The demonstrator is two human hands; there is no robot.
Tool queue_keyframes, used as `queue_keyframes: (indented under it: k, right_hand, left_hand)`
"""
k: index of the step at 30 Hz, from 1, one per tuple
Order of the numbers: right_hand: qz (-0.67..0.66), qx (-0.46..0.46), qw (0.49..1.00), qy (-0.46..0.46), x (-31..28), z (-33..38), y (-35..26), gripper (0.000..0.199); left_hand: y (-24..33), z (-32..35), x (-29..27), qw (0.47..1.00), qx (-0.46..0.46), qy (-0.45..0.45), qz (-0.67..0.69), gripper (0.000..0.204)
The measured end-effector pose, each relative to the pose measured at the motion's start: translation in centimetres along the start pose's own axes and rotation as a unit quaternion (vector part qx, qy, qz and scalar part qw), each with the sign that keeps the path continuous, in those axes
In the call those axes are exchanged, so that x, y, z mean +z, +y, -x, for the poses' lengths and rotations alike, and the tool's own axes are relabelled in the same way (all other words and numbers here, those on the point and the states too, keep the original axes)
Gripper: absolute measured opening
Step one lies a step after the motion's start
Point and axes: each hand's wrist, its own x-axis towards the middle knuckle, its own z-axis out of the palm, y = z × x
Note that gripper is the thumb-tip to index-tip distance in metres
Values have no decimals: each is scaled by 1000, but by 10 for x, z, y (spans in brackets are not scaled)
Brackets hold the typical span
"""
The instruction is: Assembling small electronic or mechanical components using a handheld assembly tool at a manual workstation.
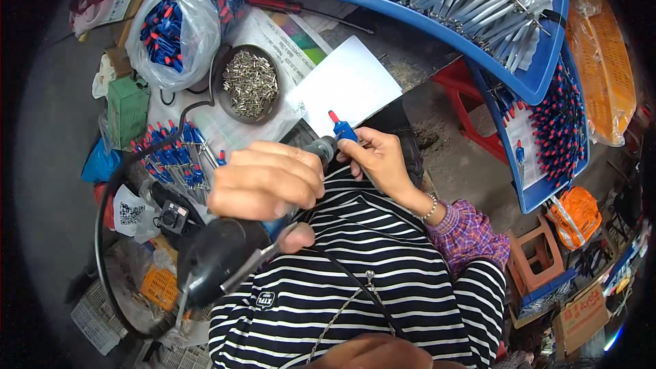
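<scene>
My left hand (263, 181) is wrapped around a corded power screwdriver (219, 256), with the thumb below and the fingers over the top. The tool's dark body is toward the lower left. Its grey nose (321, 149) points at a small blue handle piece with a red tip (346, 131), seeming to touch it. Pinched between the thumb and fingers of my right hand (376, 157) is that blue piece, held over my lap at the paper's near edge. The contact point and any screw there are hidden.
A round bowl of small metal fasteners (250, 85) stands beside white paper (352, 85). Blue-red pieces fill a plastic bag (171, 34) and a right-hand blue tray (526, 195). A large blue tray (383, 1) holds metal rods. The black cable (102, 232) loops leftward.
</scene>
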Motion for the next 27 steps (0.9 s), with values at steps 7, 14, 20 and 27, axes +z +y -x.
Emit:
queue_keyframes:
  k: [7,14,20,27]
  right_hand:
    - [2,-12,1000,3,1,1,0,16]
    - [13,-26,1000,-5,1,1,-2,16]
    - [-11,-34,999,16,2,1,4,18]
    - [20,-40,999,-4,1,2,1,16]
  left_hand:
    - [-1,-7,11,995,-2,-95,-43,38]
    - [-1,-6,13,994,8,-84,-64,39]
    - [-1,-3,14,994,5,-60,-87,39]
    - [4,-4,7,993,1,-78,-87,43]
